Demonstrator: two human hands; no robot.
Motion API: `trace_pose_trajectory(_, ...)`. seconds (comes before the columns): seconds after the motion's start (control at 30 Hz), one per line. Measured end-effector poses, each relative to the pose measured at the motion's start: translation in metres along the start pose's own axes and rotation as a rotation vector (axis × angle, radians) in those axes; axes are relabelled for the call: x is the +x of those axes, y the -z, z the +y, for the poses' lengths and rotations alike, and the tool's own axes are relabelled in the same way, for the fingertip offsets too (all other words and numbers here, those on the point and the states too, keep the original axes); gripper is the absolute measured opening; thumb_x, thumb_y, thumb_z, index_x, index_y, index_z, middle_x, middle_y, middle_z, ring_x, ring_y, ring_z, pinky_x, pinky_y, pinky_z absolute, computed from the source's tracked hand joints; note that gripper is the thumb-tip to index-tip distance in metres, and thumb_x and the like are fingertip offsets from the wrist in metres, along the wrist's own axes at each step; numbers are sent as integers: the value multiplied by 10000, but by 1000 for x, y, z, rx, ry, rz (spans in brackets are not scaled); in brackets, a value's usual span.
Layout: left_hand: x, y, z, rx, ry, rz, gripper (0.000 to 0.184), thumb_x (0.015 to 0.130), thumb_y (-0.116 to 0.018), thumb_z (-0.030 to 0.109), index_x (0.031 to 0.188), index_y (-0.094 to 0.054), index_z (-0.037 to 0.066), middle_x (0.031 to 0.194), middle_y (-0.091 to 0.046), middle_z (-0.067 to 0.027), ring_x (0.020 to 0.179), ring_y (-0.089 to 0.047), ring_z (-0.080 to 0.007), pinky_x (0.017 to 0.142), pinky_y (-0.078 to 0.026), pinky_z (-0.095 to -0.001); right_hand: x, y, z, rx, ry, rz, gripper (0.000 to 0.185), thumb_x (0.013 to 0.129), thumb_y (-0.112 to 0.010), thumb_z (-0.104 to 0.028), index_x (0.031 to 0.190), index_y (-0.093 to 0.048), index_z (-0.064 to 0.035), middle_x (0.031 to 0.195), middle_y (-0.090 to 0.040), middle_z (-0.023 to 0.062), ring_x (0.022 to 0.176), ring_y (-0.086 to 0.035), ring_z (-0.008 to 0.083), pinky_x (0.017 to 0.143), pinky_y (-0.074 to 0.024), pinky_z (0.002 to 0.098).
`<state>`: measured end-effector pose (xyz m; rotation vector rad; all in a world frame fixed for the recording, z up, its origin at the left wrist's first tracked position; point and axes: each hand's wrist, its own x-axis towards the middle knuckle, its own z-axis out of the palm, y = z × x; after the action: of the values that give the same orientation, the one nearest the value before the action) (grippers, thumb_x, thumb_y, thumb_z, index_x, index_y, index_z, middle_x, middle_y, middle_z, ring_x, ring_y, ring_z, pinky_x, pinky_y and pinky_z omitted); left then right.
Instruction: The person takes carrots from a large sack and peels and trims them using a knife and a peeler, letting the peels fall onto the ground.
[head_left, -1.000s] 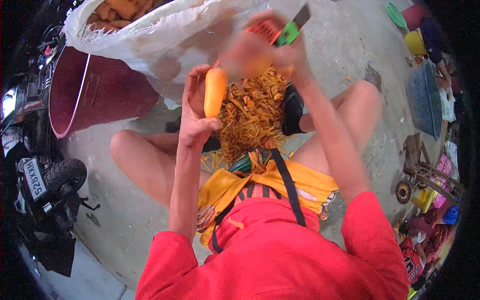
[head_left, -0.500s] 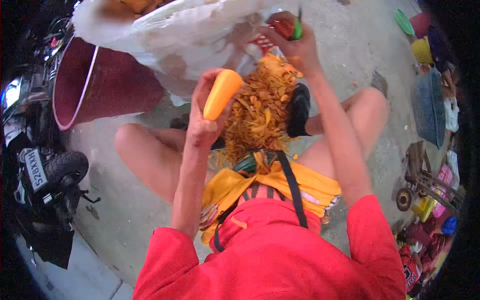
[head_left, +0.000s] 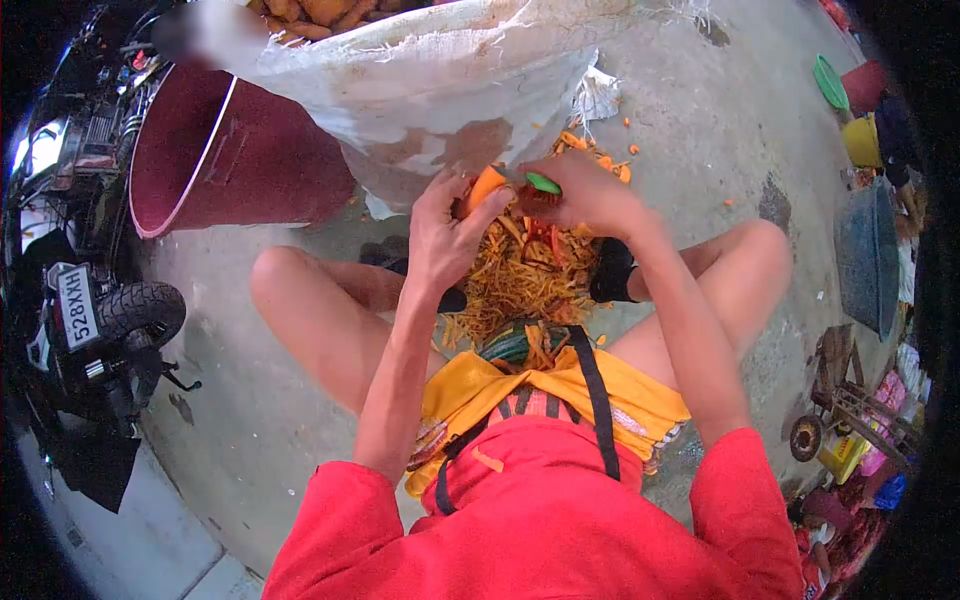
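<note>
A smooth, peeled-looking orange carrot (head_left: pixel 484 189) is gripped in my left hand (head_left: pixel 447 225), its cut-looking end tilted up and away from me. Close to its right side, my right hand (head_left: pixel 590 200) is closed round a tool with a green part (head_left: pixel 543 183) and a reddish part; its exact kind is blurred and partly covered by my fingers. Beneath both hands a heap of orange peelings (head_left: pixel 500 280) spreads over the floor between my feet. Something red and looped (head_left: pixel 541 246) shows just under my right hand, too unclear to name.
A large white sack (head_left: pixel 440 90) stands ahead, with brownish-orange roots (head_left: pixel 325 10) in its mouth. To the left are a maroon bucket (head_left: pixel 250 150) on its side and a motorbike (head_left: pixel 90 330). A grey-blue tub (head_left: pixel 868 260) and a small wheeled trolley (head_left: pixel 850 400) stand right.
My right hand has come down and toward me with the tool, now beside the carrot. My left hand has shifted right and turned the carrot, so its end points away from me.
</note>
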<state>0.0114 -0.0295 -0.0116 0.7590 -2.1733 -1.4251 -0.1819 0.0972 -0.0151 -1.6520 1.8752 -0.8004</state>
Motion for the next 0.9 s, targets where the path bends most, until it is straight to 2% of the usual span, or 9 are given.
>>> trace_pose_trajectory(0.23, -2, 6, 5, 79, -51, 46, 376, 855, -811, 296, 998, -710, -36, 858, -577, -132, 759, -567, -286, 705, -471, -360, 7, -9, -15, -8, -24, 27, 329, 784, -765, -185, 1080, -675, -73, 928, -702, 214, 926, -667, 430, 781, -520, 509)
trace_pose_trajectory(0.4, -3, 23, 17, 123, -130, 16, 361, 843, -825, 275, 984, -712, -36, 862, -586, -126, 760, -589, -247, 680, -470, -351, 12, -17, 15, -22, -26, -10, 266, 789, -732, -181, 1013, -690, -44, 914, -707, 221, 912, -676, 428, 777, -524, 516)
trace_pose_trajectory(0.47, -3, 31, 19, 159, -172, -25, 357, 841, -828, 272, 980, -712, -35, 861, -584, -119, 762, -590, -228, 670, -467, -343, 12, -20, 52, -224, -273, -137, 226, 797, -703, -165, 967, -696, -16, 903, -706, 237, 924, -685, 426, 804, -534, 510)
trace_pose_trajectory(0.6, -2, 64, 16, -11, 113, -191, 384, 912, -778, 351, 976, -716, -24, 763, -597, -44, 719, -544, -116, 645, -442, -298, 6, -5, 49, -185, -287, -75, 431, 804, -795, -347, 1077, -690, -30, 988, -717, 229, 971, -685, 417, 851, -531, 503)
trace_pose_trajectory(0.67, 7, 105, 29, -56, 313, -562, 409, 960, -726, 387, 988, -717, -21, 780, -645, -12, 711, -535, -81, 647, -440, -278, -3, -7, 40, -236, -252, -58, 430, 804, -798, -359, 1064, -695, -32, 977, -718, 226, 955, -686, 418, 837, -533, 504)
trace_pose_trajectory(0.77, 33, 162, 17, -437, 89, -89, 448, 1071, -491, 438, 1062, -681, 33, 869, -678, -31, 802, -636, -114, 677, -501, -270, 6, -8, 39, -334, -305, -143, 443, 801, -800, -372, 1068, -697, -34, 971, -720, 221, 942, -683, 424, 836, -536, 499)
trace_pose_trajectory(0.8, 48, 180, 26, -816, 66, 65, 416, 1078, -442, 409, 1171, -622, 46, 895, -668, -47, 796, -639, -150, 694, -513, -302, 8, -8, 38, -390, -377, -250, 458, 798, -801, -374, 1084, -695, -33, 977, -720, 219, 946, -680, 427, 847, -536, 493)
trace_pose_trajectory(0.83, 74, 211, 24, -1395, 121, -52, 376, 1077, -435, 352, 1253, -577, 52, 905, -651, -42, 764, -611, -146, 684, -503, -304, 8, -3, 31, -393, -369, -245, 458, 798, -801, -374, 1084, -695, -33, 977, -720, 219, 946, -680, 427, 847, -536, 493)
trace_pose_trajectory(0.9, 88, 233, 10, -1458, 69, 293, 336, 1073, -449, 310, 1234, -594, 53, 912, -650, -21, 728, -580, -127, 651, -474, -272, 9, 9, 12, -231, -294, -205, 468, 803, -796, -368, 1110, -691, -32, 985, -719, 220, 959, -674, 433, 849, -539, 493)
